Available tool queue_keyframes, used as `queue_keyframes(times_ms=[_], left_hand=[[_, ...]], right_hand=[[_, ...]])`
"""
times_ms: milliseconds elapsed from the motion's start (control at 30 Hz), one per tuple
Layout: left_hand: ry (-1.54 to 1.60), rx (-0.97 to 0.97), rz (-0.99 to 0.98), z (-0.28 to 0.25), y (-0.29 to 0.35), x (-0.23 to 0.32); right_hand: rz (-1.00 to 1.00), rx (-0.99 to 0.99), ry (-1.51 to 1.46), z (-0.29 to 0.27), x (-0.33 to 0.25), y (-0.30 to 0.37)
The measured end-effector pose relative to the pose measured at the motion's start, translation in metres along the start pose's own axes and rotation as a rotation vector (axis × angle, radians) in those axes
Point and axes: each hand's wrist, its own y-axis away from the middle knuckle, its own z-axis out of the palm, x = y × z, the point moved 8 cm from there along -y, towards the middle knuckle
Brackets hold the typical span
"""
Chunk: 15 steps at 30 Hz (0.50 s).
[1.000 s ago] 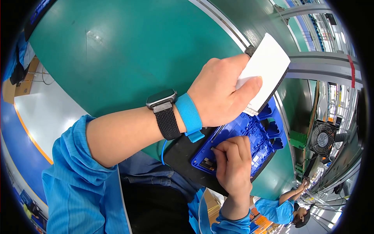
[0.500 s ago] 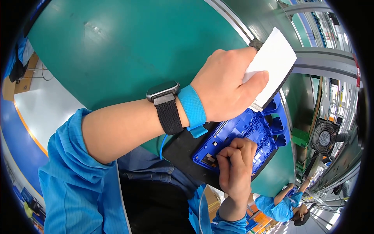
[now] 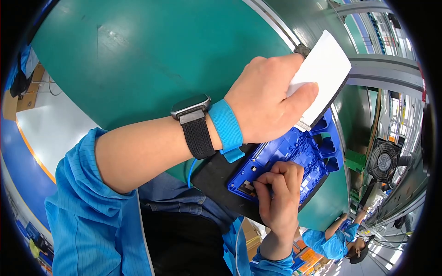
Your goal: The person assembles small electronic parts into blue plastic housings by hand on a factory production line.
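Note:
My left hand (image 3: 267,99) is closed around a white, flat, sheet-like piece with a dark underside (image 3: 324,69), thumb on its white face. It is held tilted above the far end of a blue plastic housing (image 3: 294,147). The housing lies open side up, with ribs and small recesses inside and hollow blue cups along its far right side. My right hand (image 3: 283,198) is over the housing's near part, thumb and fingertips pinched together at a dark recess near its left corner. Whatever is between those fingertips is hidden.
Under the housing lies a black mat (image 3: 218,181) on the green tabletop (image 3: 138,60). A blue cord (image 3: 191,172) runs by my left wrist strap (image 3: 226,126). Metal rails (image 3: 386,64) and a round fan (image 3: 384,159) stand to the right. Another person (image 3: 329,244) works at lower right.
My right fingertips have shifted very slightly at the recess. The left hand keeps its hold on the white sheet-like piece, and the housing stays in place.

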Motion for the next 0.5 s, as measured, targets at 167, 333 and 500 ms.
queue_keyframes(times_ms=[167, 333, 500], left_hand=[[0.000, -0.012, -0.003, 0.002, 0.001, -0.001], [0.087, -0.018, -0.024, 0.003, 0.003, -0.004], [0.163, -0.032, -0.051, 0.006, 0.003, 0.001]], right_hand=[[0.041, 0.028, -0.088, -0.002, 0.006, 0.002], [0.093, 0.154, -0.124, -0.021, 0.013, 0.011], [0.225, 0.407, -0.089, -0.057, 0.041, 0.060]])
